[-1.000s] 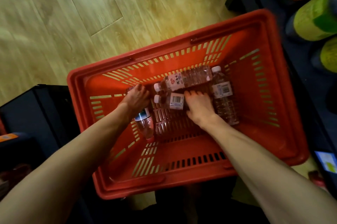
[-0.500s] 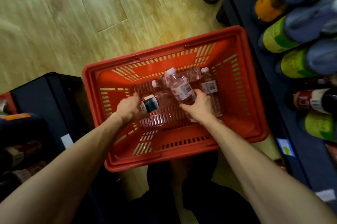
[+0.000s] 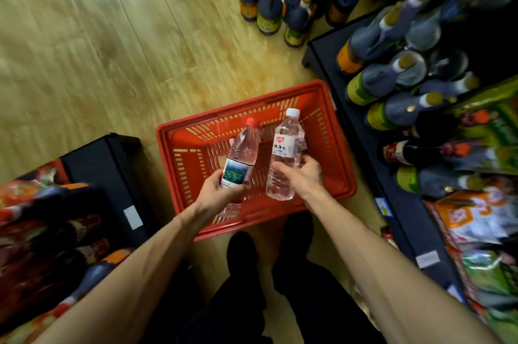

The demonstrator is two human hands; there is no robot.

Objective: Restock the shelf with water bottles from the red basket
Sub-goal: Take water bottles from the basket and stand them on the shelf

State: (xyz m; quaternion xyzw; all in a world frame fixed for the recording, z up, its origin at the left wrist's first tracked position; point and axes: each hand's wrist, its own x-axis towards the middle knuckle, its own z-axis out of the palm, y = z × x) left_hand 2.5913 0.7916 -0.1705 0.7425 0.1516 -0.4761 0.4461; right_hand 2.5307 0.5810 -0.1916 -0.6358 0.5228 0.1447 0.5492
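The red basket sits on the wooden floor in front of my feet. My left hand grips a clear water bottle with a red cap and green label, lifted above the basket. My right hand grips a second clear water bottle with a white cap and white label, also raised over the basket. Both bottles point away from me. Another bottle lies in the basket, mostly hidden behind the held one.
A dark shelf on the right carries rows of dark sauce bottles and snack packets. Several dark bottles stand on the floor ahead. A low black shelf with packets and bottles is on the left.
Both hands have lifted their bottles up out of the basket. The view has risen and pulled back, so the basket looks smaller and more of the shelves shows.
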